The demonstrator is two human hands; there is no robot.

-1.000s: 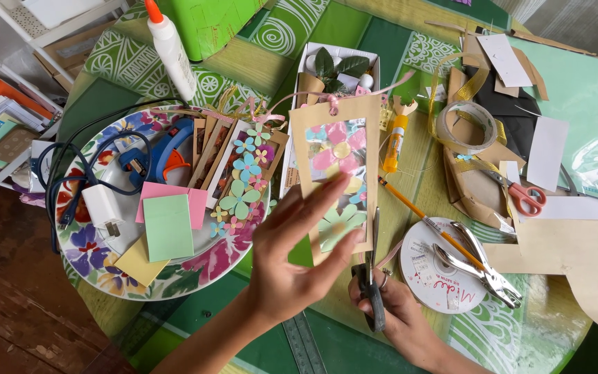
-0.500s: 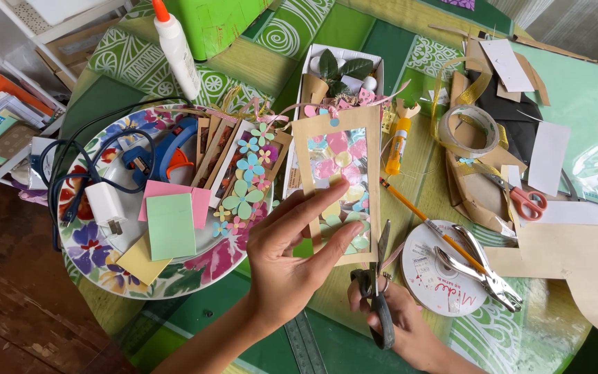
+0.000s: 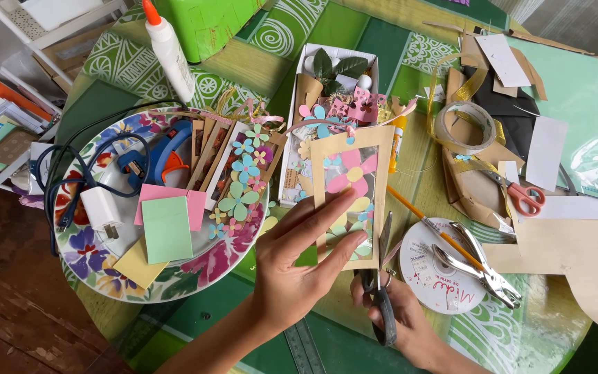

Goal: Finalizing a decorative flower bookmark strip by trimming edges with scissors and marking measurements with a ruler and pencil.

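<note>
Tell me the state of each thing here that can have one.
Black scissors: open, in right hand.
Flower card: held by left hand.
Glue bottle: capped, upright.
White box: open.
Red-handled scissors: lying flat.

- The paper frame card [image 3: 352, 197] is a tall tan rectangle with a clear window, behind which pink, yellow, blue and green paper flowers show. It is held roughly upright above the desk, tipped slightly to the right, with its lower left edge under the fingers that hold it.
- The scissors [image 3: 381, 287] have dark handles and grey blades. They point up and away, blades slightly parted, running along the card's lower right edge, touching or just beside it.
</note>
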